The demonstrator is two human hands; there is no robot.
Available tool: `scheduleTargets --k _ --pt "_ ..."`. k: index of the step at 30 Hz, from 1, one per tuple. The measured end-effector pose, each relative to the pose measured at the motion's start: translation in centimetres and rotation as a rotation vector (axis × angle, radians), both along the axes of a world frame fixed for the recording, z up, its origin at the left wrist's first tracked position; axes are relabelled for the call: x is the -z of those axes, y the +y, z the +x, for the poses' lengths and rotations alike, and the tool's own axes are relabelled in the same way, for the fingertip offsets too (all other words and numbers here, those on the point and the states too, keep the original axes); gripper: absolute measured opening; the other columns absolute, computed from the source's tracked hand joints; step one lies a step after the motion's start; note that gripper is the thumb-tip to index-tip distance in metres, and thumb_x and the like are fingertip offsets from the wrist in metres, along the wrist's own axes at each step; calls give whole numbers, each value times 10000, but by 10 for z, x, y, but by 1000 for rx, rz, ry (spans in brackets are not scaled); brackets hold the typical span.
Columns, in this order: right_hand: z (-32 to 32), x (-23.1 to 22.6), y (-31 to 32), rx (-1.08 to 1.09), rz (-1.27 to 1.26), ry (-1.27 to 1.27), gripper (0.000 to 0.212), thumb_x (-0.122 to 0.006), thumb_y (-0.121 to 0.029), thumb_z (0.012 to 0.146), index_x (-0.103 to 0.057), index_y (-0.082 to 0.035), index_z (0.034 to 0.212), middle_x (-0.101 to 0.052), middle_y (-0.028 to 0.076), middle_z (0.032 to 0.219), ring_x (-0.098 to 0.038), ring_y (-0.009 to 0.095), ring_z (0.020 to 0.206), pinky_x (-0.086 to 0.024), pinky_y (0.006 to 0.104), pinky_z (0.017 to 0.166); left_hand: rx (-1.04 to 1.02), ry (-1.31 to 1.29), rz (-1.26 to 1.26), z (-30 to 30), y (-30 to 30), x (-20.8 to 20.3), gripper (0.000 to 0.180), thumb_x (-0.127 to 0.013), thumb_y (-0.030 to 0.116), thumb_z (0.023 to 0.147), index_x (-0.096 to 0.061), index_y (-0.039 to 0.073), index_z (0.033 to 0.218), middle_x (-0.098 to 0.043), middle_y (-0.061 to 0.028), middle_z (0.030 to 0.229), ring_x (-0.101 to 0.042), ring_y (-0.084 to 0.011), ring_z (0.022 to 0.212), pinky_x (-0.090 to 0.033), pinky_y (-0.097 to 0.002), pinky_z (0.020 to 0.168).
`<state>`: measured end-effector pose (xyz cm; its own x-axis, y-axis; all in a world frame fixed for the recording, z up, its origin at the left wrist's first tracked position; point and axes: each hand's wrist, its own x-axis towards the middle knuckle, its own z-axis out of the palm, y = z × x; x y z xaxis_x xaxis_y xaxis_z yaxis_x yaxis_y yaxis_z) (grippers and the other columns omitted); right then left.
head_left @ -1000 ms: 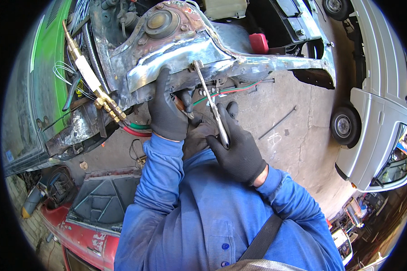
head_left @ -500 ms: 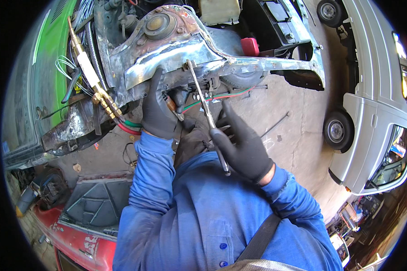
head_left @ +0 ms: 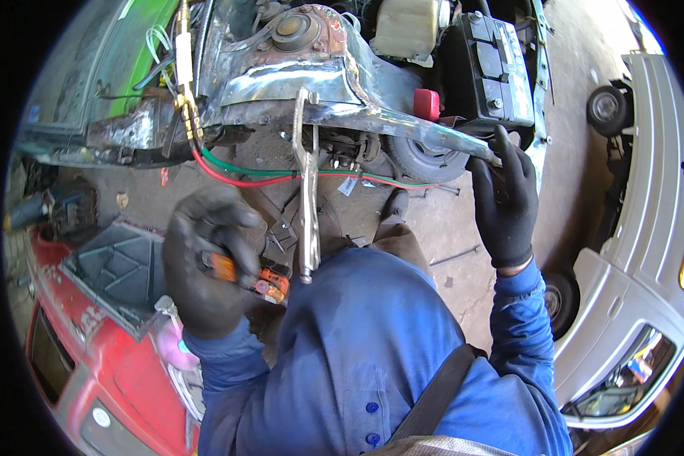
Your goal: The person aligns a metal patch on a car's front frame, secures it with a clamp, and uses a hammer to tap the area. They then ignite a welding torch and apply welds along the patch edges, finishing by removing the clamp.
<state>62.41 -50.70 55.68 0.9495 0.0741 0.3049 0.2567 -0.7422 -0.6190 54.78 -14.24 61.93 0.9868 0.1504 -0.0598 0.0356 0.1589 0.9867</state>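
Note:
A long-handled locking clamp (head_left: pixel 309 178) hangs from the edge of the bare metal body panel (head_left: pixel 342 93), its jaws on the panel and its handles pointing toward me. Neither hand touches it. My left hand (head_left: pixel 209 266), in a black glove and blurred, is low on the left, its fingers curled around an orange-brown handled tool (head_left: pixel 222 266). The tool's kind is unclear. To the right, my black-gloved right hand (head_left: pixel 505 197) is raised against the narrow metal rail (head_left: pixel 456 139) near the battery, fingers stretched out; its palm side is partly hidden.
A torch (head_left: pixel 183 61) with red and green hoses (head_left: pixel 281 178) lies along the car body. A black battery (head_left: pixel 492 68), a red block (head_left: pixel 426 104) and a tyre (head_left: pixel 425 156) are nearby. A red car (head_left: pixel 121 365) stands left, a silver van (head_left: pixel 623 289) right.
My right hand has let go of the clamp and moved right to the rail. My left hand has come away from the panel, down and left, with the handled tool. The clamp stays on the panel.

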Motion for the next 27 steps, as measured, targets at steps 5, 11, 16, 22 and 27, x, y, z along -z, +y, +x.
scheduleTargets --k 5,11,16,22,27 --pt "23 10 -43 -251 -212 -65 651 -848 -171 911 -627 -53 1512 -692 188 1279 -631 377 1179 -480 491 1040 166 319 -175 -14 -114 -2 561 -478 428 1175 -541 -15 1513 -724 -183 1365 -690 -112 715 -444 -201 524" --pt "47 22 -56 -443 -305 -59 705 -859 -280 879 -627 -86 1516 -689 175 1278 -621 392 1193 -467 516 1055 -225 280 -54 41 -170 93 572 -544 474 1147 -551 37 1516 -639 -135 1508 -675 -123 877 -431 -212 479" --pt "54 26 -53 -455 -316 32 755 -844 -322 895 -582 -90 1564 -691 187 1273 -644 391 1163 -480 519 1025 -394 341 -734 85 -153 129 460 -608 544 1108 -657 132 1307 -717 -29 1095 -667 -114 775 -440 -249 479" --pt "57 27 -52 -481 -349 106 801 -836 -343 905 -538 -79 1601 -684 183 1310 -646 378 1159 -469 509 1020 -438 309 -805 102 -151 144 363 -596 512 1118 -673 159 1151 -670 -11 798 -589 -113 573 -406 -253 442" --pt "58 28 -53 -494 -405 127 894 -868 -361 858 -511 -36 1609 -660 194 1371 -617 382 1224 -429 526 1061 -408 324 -882 100 -145 151 325 -632 481 1112 -661 160 1065 -577 -2 669 -506 -124 506 -400 -262 461"
